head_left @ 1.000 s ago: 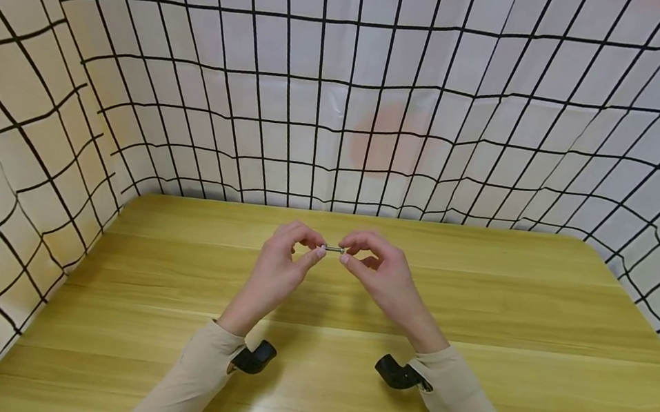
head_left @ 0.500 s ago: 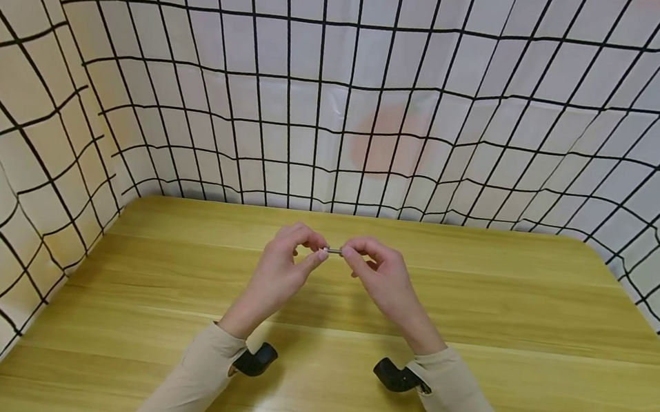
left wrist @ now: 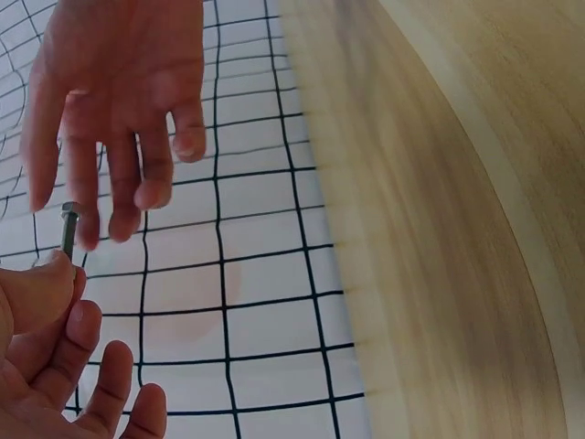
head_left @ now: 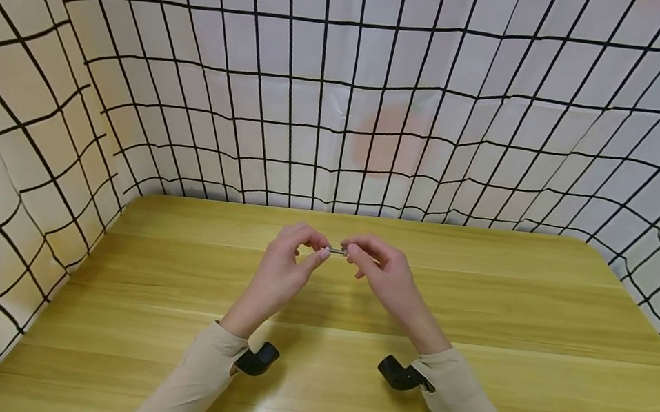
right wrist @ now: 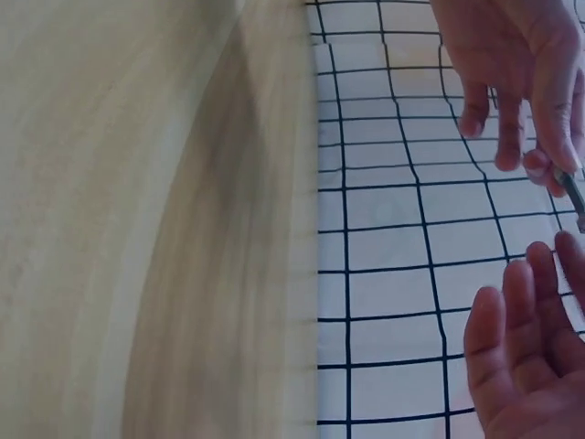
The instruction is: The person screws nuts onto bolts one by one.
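Note:
A small metal bolt [head_left: 336,251] lies about level between the two hands, above the table. My left hand [head_left: 288,260] pinches its shank end between thumb and index finger; the fingertips hide that end. In the left wrist view, the head of the bolt [left wrist: 69,209] points toward the right hand [left wrist: 119,101]. My right hand [head_left: 381,268] is at the head end, index finger beside the head and thumb a little apart from it. Its other fingers extend loosely. The right wrist view shows the bolt [right wrist: 573,194] at the frame's edge, near the right fingertips [right wrist: 567,242].
Beneath the hands is a wood-grain table [head_left: 306,384]. White sheeting behind a black grid net [head_left: 344,96] rises at the back and both sides. Black wrist cameras [head_left: 257,358] sit at the sleeve cuffs.
My right thumb and index finger closed around the bolt's head half a second ago and are now parted, baring the head. The left hand keeps its pinch, almost in place.

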{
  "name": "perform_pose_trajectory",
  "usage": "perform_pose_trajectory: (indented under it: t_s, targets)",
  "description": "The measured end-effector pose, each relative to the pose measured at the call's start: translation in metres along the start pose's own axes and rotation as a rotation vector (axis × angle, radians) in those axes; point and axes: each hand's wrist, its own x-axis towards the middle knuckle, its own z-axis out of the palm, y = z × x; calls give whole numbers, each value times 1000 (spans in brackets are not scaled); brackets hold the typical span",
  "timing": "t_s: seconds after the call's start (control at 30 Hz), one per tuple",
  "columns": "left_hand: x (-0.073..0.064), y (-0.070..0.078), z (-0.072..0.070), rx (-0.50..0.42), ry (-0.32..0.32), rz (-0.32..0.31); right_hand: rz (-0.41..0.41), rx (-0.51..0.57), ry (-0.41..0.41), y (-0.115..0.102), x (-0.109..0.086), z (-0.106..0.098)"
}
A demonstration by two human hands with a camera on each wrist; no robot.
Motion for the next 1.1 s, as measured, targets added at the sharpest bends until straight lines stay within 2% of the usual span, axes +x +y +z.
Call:
perform_pose_trajectory:
  t_s: [0.17,0.33,0.57,0.9,1.1]
  targets:
    - [0,-1,0,-8,0,3,-67,-38,-32,-14,-4,-2]
    - [1,-2,-1,-13,-3,-3,-94,-69,-28,-32,-8,1]
    - [0,-1,0,-4,1,0,-101,-76,15,-31,-8,1]
    - [0,-1,0,0,5,12,-54,-56,14,-29,-6,1]
    - [0,0,0,4,-5,35,-30,-12,3,-7,-2,0]
